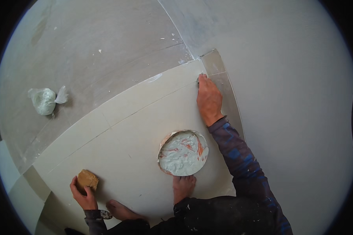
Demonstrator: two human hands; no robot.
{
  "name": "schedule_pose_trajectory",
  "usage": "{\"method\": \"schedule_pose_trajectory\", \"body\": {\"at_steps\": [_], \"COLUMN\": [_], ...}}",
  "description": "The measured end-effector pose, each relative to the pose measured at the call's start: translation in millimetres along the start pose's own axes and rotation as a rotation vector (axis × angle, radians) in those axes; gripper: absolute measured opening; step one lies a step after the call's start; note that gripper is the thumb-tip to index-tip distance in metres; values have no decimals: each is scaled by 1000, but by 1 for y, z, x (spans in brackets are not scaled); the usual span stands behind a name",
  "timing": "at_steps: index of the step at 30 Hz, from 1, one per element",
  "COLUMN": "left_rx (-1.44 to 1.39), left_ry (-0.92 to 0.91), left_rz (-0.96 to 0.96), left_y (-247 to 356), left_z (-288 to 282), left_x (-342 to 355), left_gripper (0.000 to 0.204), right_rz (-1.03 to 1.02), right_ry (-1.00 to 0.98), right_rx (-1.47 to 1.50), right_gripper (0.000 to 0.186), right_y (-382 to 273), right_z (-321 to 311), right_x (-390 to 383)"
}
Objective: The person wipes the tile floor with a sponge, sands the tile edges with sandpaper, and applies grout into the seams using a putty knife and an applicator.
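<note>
My left hand [83, 192] grips a tan, square sponge [88, 179] at the lower left of the pale cream panel [117, 145]. My right hand [209, 98] is closed at the panel's upper right, near a thin seam, on a small greyish object mostly hidden by its fingertips. Below that hand sits a round, shallow container [182, 154] of white paste with orange streaks showing.
A knotted clear plastic bag of white material [44, 101] lies on the dusty grey surface [86, 35] at upper left, with white crumbs near the border. A smooth wall [294, 98] stands at right. My bare feet [121, 209] are at the bottom.
</note>
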State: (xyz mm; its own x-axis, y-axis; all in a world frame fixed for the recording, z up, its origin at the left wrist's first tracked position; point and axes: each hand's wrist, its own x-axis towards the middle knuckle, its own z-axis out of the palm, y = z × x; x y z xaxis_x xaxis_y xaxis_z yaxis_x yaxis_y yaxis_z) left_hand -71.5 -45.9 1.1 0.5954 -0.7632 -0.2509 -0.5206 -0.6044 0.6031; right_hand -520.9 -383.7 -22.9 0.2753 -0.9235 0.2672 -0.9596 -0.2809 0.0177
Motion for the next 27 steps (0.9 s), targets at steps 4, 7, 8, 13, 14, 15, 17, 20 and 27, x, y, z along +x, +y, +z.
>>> {"method": "schedule_pose_trajectory", "body": {"at_steps": [4,7,8,13,14,15,17,20,27], "left_rx": [-7,-15,-10,-6,-6,-7,-14,-19,-23], "left_ry": [4,-1,-1,-11,-15,-9,5,13,26], "left_rz": [-15,-10,-11,-5,-7,0,8,4,27], "left_y": [-5,-11,-9,-5,-4,-2,-2,-10,-8], "left_z": [-3,-4,-6,-4,-4,-3,-1,0,-2], "left_x": [0,1,0,-2,-2,0,1,2,1], "left_gripper": [49,49,49,49,49,49,48,48,47], "right_rz": [-97,-34,46,191,190,188,128,12,-65], "right_ry": [-54,-99,-154,-138,-136,-134,-78,-29,-96], "right_rx": [96,292,400,77,30,-18,29,161,531], "right_gripper": [31,36,41,33,32,31,32,34,34], "right_y": [-46,-46,-39,4,0,-4,-10,-42,-40], "right_z": [-6,-26,-32,-19,-13,-8,-3,-4,-27], "right_x": [-26,-18,-15,16,14,12,0,-23,-7]}}
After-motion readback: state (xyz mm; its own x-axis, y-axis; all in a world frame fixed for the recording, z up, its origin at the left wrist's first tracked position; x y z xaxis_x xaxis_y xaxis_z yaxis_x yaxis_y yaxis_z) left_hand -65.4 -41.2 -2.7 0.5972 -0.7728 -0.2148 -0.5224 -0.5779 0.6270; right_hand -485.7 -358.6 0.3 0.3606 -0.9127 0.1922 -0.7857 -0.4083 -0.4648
